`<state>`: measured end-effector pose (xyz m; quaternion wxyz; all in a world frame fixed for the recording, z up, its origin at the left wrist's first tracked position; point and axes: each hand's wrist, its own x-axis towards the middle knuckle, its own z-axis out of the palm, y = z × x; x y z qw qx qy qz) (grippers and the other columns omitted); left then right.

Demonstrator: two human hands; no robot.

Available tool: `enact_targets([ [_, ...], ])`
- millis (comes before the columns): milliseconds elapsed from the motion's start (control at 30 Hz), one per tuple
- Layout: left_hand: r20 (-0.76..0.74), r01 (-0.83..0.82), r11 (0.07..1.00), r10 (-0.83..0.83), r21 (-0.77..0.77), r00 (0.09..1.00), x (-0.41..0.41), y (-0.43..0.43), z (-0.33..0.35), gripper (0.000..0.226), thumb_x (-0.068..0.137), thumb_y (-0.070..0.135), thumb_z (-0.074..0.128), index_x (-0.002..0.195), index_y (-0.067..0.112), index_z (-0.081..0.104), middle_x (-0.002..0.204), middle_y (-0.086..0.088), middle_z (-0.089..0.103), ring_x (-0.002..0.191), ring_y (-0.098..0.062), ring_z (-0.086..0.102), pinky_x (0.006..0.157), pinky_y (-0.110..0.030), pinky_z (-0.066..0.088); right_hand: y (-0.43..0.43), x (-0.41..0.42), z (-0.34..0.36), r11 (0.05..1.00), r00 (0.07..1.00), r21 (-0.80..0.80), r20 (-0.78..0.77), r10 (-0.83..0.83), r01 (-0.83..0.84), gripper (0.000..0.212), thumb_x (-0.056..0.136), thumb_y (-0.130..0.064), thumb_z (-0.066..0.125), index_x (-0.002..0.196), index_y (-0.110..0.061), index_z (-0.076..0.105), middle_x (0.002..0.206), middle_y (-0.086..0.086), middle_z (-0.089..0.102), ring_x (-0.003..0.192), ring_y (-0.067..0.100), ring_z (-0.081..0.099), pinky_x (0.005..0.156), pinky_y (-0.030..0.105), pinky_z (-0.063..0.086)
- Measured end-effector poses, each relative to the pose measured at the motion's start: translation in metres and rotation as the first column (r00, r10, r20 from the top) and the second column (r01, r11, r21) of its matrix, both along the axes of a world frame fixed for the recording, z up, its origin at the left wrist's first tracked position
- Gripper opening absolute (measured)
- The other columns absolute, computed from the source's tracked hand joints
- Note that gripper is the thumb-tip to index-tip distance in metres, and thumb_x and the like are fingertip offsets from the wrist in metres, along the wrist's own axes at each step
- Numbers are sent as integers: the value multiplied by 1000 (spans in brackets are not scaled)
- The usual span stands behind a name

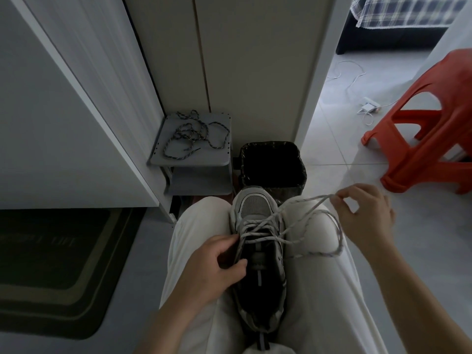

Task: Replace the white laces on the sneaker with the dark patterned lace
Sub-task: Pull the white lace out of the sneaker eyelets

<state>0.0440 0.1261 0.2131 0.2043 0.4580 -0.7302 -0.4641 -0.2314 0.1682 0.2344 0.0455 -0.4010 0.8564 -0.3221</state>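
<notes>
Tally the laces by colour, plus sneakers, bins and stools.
Sneaker: 1
White lace: 1, threaded in it
Dark lace: 1, on the shelf
Bin: 1
Stool: 1
Total: 5

Grey sneaker (255, 208) — white lace (301, 241) (half-threaded)

Daylight is falling across the pale tiled floor (329, 149) on the right, where an orange plastic stool (431, 123) is standing and a white charger cable (353, 80) is trailing. White cabinet doors (242, 72) are rising ahead, with a grey shelf rack (204, 159) and a black lined bin (270, 144) sitting below, and a dark doormat (58, 272) lying on the left
</notes>
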Motion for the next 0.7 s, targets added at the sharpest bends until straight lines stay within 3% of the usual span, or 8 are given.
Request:
enact_targets([
  [100,9,-4,1000,5,-11,1000,0,1,-1,54,69,42,63,122,35,59,112,25,58,105,12,53,90,-11,44,-1,7,-5,998,999,56,-24,33,-32,6,84,-27,66,88,-23,69,115,3,57,110,28,44,98,44,27],
  [233,11,-15,1000,15,-11,1000,0,3,-4,54,72,38,67,125,31,58,111,25,57,104,12,53,86,-5,41,1,34,-1,953,956,125,-71,285,-275,40,78,-30,72,117,-26,62,124,4,51,113,30,44,97,45,29],
  [333,17,-24,1000,24,-8,1000,-1,1,-6,54,73,35,69,125,29,58,112,23,58,104,11,53,87,-5,41,2,57,0,838,824,152,-157,544,-524,17,75,-43,68,88,-32,71,119,-4,56,114,26,45,99,45,24],
  [367,16,-26,1000,26,-3,1000,-1,1,-6,54,73,35,69,125,29,58,112,24,58,105,11,53,88,-6,41,3,61,-2,793,782,205,-152,604,-573,18,77,-48,63,81,-32,71,119,-8,57,117,23,44,103,46,21],
  [433,11,-22,1000,22,7,1000,0,2,-6,55,72,36,69,125,29,58,113,24,58,106,10,53,88,-6,41,2,65,-5,727,743,280,-67,666,-627,23,83,-49,59,80,-28,69,120,-14,54,120,15,39,107,39,11],
  [533,4,-22,1000,22,13,1000,2,2,-6,57,69,40,65,124,31,58,114,24,58,106,11,53,90,-9,43,1,62,-6,726,746,197,48,664,-659,18,86,-35,62,69,-29,59,112,-24,54,113,8,48,95,25,14],
  [633,-8,-20,1000,20,10,1000,2,1,-4,52,69,39,62,121,35,60,113,25,59,107,11,53,94,-17,45,3,59,-6,761,749,65,247,614,-646,29,90,-20,58,63,-28,50,103,-36,55,88,-4,59,92,34,34],
  [700,-14,-9,1000,9,0,1000,1,1,-3,48,69,37,61,117,39,60,112,25,60,106,10,54,93,-18,46,6,58,-8,792,742,16,361,565,-611,25,92,-16,54,69,-25,58,102,-21,67,77,3,64,85,40,50],
])
